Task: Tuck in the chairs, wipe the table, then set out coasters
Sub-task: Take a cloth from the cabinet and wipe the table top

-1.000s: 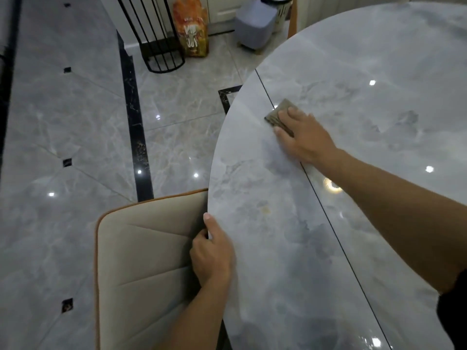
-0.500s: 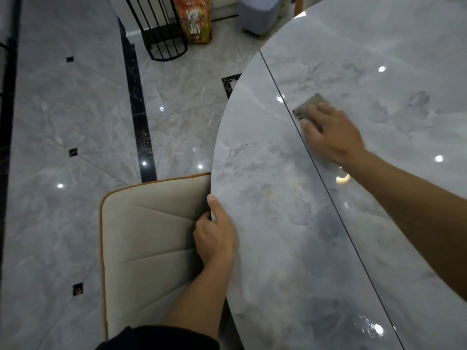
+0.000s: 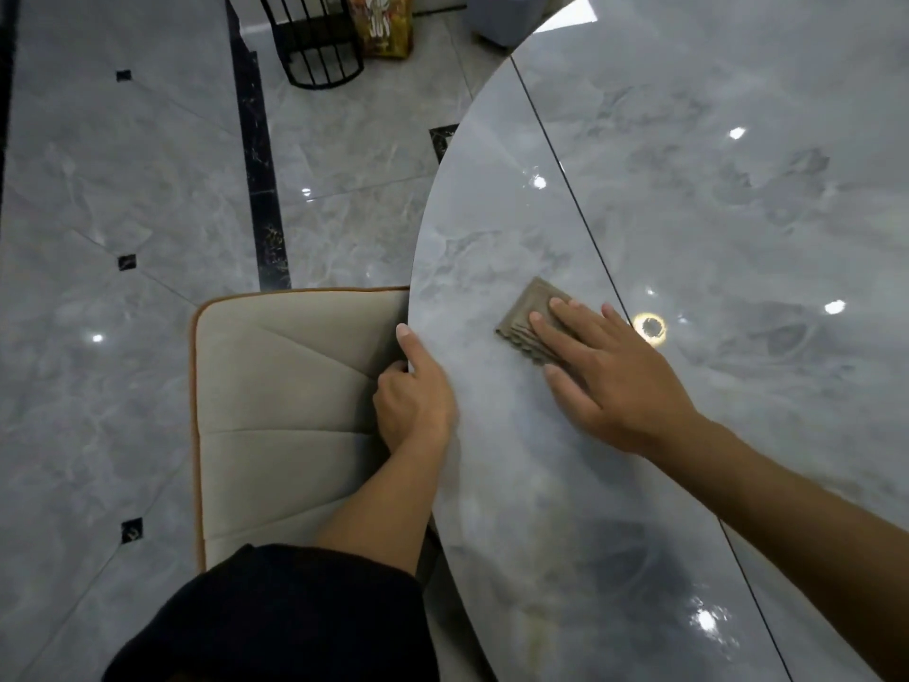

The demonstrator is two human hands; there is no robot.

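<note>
Cloth (image 3: 530, 303): grey-brown, folded into a small thick pad. The stacked layers show as ridges along its near-left edge.
Cloth position: flat on the table (image 3: 497, 494), on the narrow leaf left of the dark seam (image 3: 588, 243), near the curved rim.
Right hand (image 3: 612, 381): palm down, fingers straight and slightly spread, pressing on the pad's right half. The far corner of the pad pokes out past the fingertips.
Left hand (image 3: 417, 393): clamped on the table rim, thumb lying along the top and fingers curled underneath out of sight.
Table: glossy grey marble-look top with ceiling lights mirrored in it.
Chair (image 3: 280, 381): cream padded seat with orange piping, pushed partly under the rim by the left hand.
Floor (image 3: 123, 199): shiny grey tile with black inlay.
Far side: black wire stand (image 3: 317, 46), orange bag (image 3: 381, 27).
</note>
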